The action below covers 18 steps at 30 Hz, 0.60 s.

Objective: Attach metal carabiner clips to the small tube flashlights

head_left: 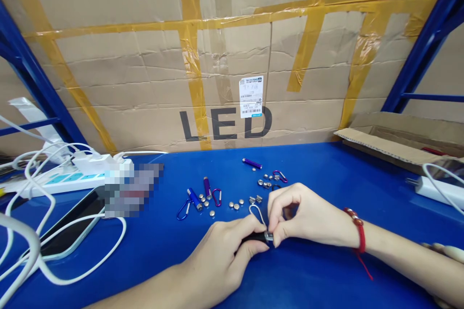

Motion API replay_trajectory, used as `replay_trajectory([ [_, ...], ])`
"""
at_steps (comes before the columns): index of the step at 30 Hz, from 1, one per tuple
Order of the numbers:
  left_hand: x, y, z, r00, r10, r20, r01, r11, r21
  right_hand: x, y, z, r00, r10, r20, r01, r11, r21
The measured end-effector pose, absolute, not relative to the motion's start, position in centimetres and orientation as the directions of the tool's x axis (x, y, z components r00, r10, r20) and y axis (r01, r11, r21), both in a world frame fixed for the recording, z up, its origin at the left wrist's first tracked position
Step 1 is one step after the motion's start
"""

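Note:
My left hand (232,256) is closed around a slim black mini flashlight (256,237), whose silver end points right. With thumb and fingertips, my right hand (295,217) pinches that silver end. A silver carabiner (255,210) rises just behind the joined fingertips; whether it hangs from the flashlight cannot be seen. Beyond my hands lie a blue mini flashlight (195,199) with a blue carabiner (183,209), a purple mini flashlight (207,187) beside a purple carabiner (216,197), and another purple flashlight (252,163) farther back. Several button cells (236,206) are scattered among them.
At left are a power strip (72,176), tangled white cables (50,203) and a phone (68,227). An open cardboard box (384,145) and a white plug block (438,190) stand at right. A large taped carton (145,82) backs the blue table (308,280), between blue metal posts.

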State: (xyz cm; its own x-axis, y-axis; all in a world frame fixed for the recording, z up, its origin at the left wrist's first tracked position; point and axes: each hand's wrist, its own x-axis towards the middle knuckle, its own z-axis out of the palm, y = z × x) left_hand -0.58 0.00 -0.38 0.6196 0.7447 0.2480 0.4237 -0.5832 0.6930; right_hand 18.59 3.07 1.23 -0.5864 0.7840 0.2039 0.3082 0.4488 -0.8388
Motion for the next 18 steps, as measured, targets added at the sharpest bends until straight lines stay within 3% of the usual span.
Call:
replay_trajectory([
  [7, -0.60, -0.09, -0.62, 0.644, 0.711, 0.281, 0.424, -0.638, 0.643, 18.34, 2.94, 1.12, -0.592, 0.790, 0.161, 0.304, 0.404, -0.863],
  [18, -0.58, 0.07, -0.99, 0.579, 0.734, 0.356, 0.458, -0.654, 0.602, 18.20, 2.77, 0.60, -0.566, 0.819, -0.092, 0.228, 0.048, -0.972],
])
